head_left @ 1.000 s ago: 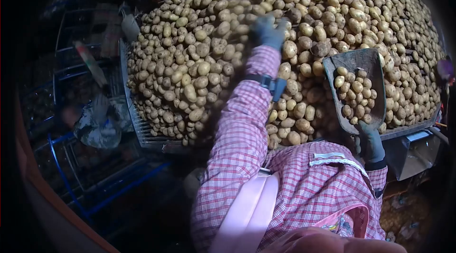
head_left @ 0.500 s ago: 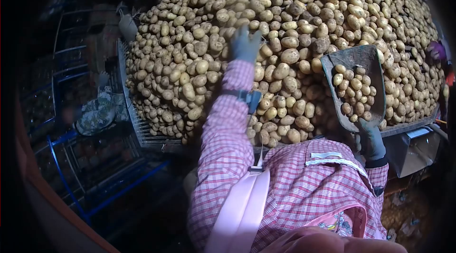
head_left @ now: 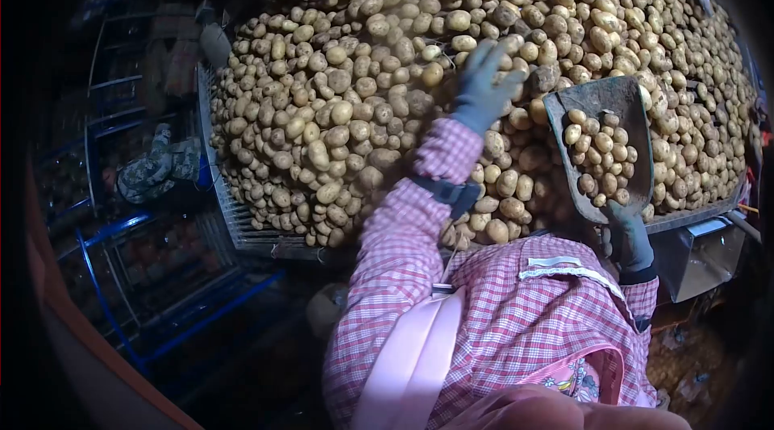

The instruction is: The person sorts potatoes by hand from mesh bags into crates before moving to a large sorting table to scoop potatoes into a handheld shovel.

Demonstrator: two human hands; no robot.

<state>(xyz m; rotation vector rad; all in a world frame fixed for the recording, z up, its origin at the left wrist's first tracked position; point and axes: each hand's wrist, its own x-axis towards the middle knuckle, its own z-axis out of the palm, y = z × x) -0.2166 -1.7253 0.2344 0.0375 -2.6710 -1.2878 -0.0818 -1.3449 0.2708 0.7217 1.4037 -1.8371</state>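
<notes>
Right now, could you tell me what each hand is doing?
Left hand: open, fingers spread over the potato pile.
Right hand: closed on the scoop handle.

A potato sorting shed: a heaped potato pile [head_left: 484, 43] on a slatted metal table [head_left: 234, 220].

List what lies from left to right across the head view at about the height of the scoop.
Blue metal frame → camouflage-sleeved arm of another person → potato pile → gloved left hand raised over the pile → scoop loaded with potatoes, its handle in the gloved right hand.
</notes>
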